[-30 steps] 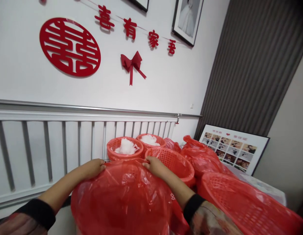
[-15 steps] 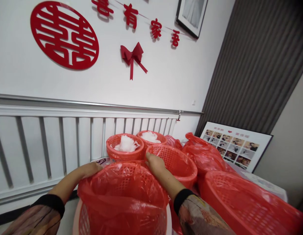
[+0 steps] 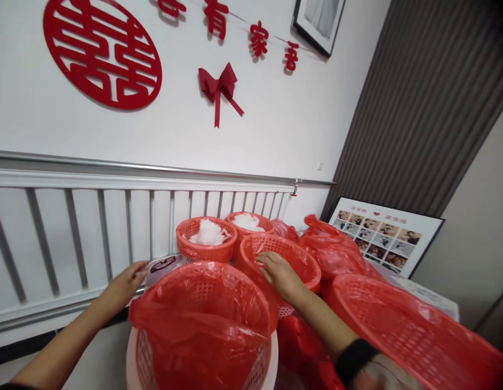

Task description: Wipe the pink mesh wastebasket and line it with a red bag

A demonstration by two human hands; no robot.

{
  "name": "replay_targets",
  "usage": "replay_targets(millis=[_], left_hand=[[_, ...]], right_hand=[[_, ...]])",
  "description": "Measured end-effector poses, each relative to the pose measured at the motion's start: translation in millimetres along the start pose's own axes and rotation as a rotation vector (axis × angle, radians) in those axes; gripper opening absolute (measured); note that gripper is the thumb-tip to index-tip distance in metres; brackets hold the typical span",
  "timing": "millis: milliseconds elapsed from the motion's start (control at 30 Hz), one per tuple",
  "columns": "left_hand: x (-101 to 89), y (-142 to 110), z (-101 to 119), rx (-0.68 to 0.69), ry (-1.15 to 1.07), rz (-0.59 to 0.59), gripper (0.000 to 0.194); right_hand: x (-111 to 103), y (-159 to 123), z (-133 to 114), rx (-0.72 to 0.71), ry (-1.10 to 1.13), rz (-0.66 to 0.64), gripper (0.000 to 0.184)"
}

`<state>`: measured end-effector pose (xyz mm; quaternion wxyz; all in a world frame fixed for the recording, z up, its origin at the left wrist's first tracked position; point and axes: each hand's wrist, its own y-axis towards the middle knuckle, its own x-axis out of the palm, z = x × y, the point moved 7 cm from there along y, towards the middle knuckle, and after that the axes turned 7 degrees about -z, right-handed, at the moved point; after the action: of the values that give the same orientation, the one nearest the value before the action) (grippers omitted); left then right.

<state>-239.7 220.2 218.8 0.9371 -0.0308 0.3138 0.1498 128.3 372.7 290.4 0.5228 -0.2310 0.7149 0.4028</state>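
Observation:
Directly before me stands a red plastic basket (image 3: 144, 355), lined with a thin red plastic bag (image 3: 206, 330) whose edge folds over the rim. To its left, my left hand (image 3: 127, 283) hangs in the air with loosely bent fingers and nothing in it. My right hand (image 3: 279, 275) is over the near part of a second red basket (image 3: 245, 252) behind, its fingers apart and holding nothing. Whether its fingertips touch that basket I cannot tell.
Two smaller red baskets (image 3: 186, 250) with white fluffy material (image 3: 210, 232) stand behind. At right are a crumpled red bag (image 3: 330, 246), a long lined basket (image 3: 398, 319) and a leaning photo board (image 3: 381, 233). A white radiator (image 3: 113, 227) runs along the wall.
Both hands have come off the front basket's bag edge. My left hand has moved out to the left, my right hand rightward over the basket behind. The view has shifted slightly.

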Motion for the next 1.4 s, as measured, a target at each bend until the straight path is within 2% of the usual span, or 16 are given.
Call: replay_targets(millis=[67, 133, 200, 233, 267, 300, 333, 367, 467, 600, 800, 967, 1067, 1167, 1267, 1400], left_hand=[[-8.3, -16, 20, 0.075, 0.016, 0.002, 0.078], [5.1, -38, 45, 0.227, 0.123, -0.139, 0.069], [22.8, -60, 64, 0.35, 0.313, -0.201, 0.075], [30.5, -70, 70, 0.399, 0.41, -0.195, 0.07], [36.6, -79, 74, 0.433, 0.492, -0.173, 0.056], [41.3, -86, 76, 0.457, 0.553, -0.148, 0.036], [44.8, -93, 76, 0.48, 0.594, -0.126, 0.019], [46.8, -101, 74, 0.494, 0.618, -0.102, 0.018], [44.7, -124, 59, 0.532, 0.635, 0.022, 0.024], [39.3, -160, 37, 0.62, 0.613, 0.266, 0.009], [40.6, -191, 26, 0.633, 0.541, 0.57, 0.009], [45.1, -198, 12, 0.471, 0.347, 0.712, 0.003], [52.0, -196, 0, 0.361, 0.097, 0.72, 0.005], [63.4, -192, -4, 0.366, -0.105, 0.619, 0.005], [70.1, -195, 2, 0.431, -0.013, 0.562, 0.005], [75.0, -206, 3, 0.507, 0.209, 0.594, 0.009]], right_hand=[[-16, -21, -13, -0.026, 0.25, 0.01, 0.039], [-21, -41, -40, -0.077, 0.453, -0.107, 0.056], [-18, -60, -71, -0.107, 0.476, -0.227, 0.074], [-15, -67, -83, -0.107, 0.424, -0.245, 0.075], [-12, -74, -91, -0.1, 0.343, -0.233, 0.066], [-8, -79, -97, -0.09, 0.255, -0.2, 0.048], [-4, -84, -99, -0.08, 0.176, -0.155, 0.027], [0, -90, -99, -0.072, 0.111, -0.104, 0.007], [12, -111, -90, -0.07, 0.031, 0.047, 0.015], [16, -142, -82, -0.043, 0.17, 0.191, 0.012], [18, -160, -101, 0.009, 0.404, 0.214, 0.012], [24, -164, -121, -0.004, 0.454, 0.228, 0.014], [28, -167, -124, 0.002, 0.432, 0.243, 0.015], [29, -171, -122, 0.024, 0.377, 0.284, 0.018], [32, -175, -118, 0.047, 0.314, 0.307, 0.024], [39, -180, -119, 0.03, 0.251, 0.292, 0.028]])
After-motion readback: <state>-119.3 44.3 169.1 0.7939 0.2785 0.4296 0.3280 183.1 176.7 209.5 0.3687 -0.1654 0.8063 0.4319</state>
